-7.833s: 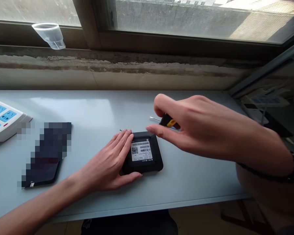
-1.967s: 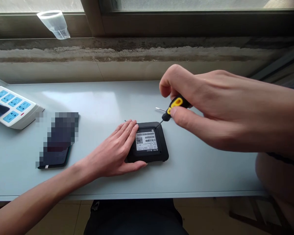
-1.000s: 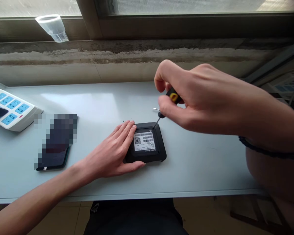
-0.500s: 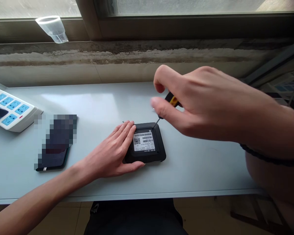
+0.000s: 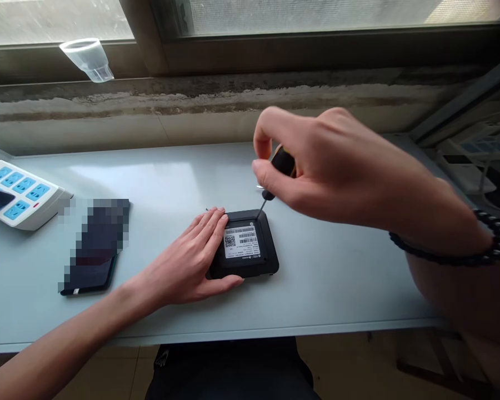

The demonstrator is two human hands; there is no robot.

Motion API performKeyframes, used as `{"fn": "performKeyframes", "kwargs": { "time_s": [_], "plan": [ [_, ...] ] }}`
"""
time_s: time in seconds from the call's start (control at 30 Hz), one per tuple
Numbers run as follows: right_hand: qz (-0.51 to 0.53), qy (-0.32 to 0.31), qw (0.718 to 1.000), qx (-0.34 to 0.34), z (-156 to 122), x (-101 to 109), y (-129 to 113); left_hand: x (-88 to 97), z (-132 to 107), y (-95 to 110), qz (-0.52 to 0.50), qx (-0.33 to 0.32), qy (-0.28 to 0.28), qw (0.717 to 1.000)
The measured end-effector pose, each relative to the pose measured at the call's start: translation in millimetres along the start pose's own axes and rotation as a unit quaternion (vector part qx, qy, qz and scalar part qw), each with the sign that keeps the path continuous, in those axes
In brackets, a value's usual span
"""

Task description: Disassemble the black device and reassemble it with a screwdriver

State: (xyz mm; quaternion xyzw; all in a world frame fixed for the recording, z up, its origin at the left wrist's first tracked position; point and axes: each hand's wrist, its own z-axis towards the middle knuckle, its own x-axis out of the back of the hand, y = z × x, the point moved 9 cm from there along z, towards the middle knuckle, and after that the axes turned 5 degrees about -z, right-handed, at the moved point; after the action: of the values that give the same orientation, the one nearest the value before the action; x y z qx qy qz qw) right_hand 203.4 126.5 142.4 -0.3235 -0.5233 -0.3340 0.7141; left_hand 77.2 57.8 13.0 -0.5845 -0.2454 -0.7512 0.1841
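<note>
A flat black electronics box lies on the table, its white label with a square code facing up. My left hand grips its left side, straight fingers over the far left corner and thumb along the near edge. Above the far right corner, my right hand is closed round a screwdriver with a black and yellow handle. The thin shaft slants down, and its tip meets the box near that corner. Whether a screw sits under the tip is too small to tell.
A phone, partly pixelated, lies left of my left arm. Beyond it is a white power strip with blue sockets and a black plug. A clear plastic cup is by the window frame. The table's front edge runs below the box.
My right hand has turned and shifted slightly left around the screwdriver, so more of the black handle shows. The whole view has moved a little. My left hand stays on the box.
</note>
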Motion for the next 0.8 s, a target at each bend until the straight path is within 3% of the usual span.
{"fn": "performKeyframes", "kwargs": {
  "time_s": [0.33,0.47,0.6,0.8],
  "plan": [
    [0.008,0.057,0.996,-0.061,-1,26,7,2.9,-1,-7,-0.080,0.037,0.005,0.996],
    [0.021,0.117,0.992,-0.053,-4,30,1,24.2,-3,-17,-0.121,0.073,0.129,0.981],
    [0.035,0.151,0.988,-0.015,-7,27,-9,43.5,-9,-21,-0.090,0.087,0.260,0.958],
    [0.065,0.161,0.985,0.018,-8,20,-20,49.7,-9,-27,-0.079,0.120,0.305,0.941]
  ]
}}
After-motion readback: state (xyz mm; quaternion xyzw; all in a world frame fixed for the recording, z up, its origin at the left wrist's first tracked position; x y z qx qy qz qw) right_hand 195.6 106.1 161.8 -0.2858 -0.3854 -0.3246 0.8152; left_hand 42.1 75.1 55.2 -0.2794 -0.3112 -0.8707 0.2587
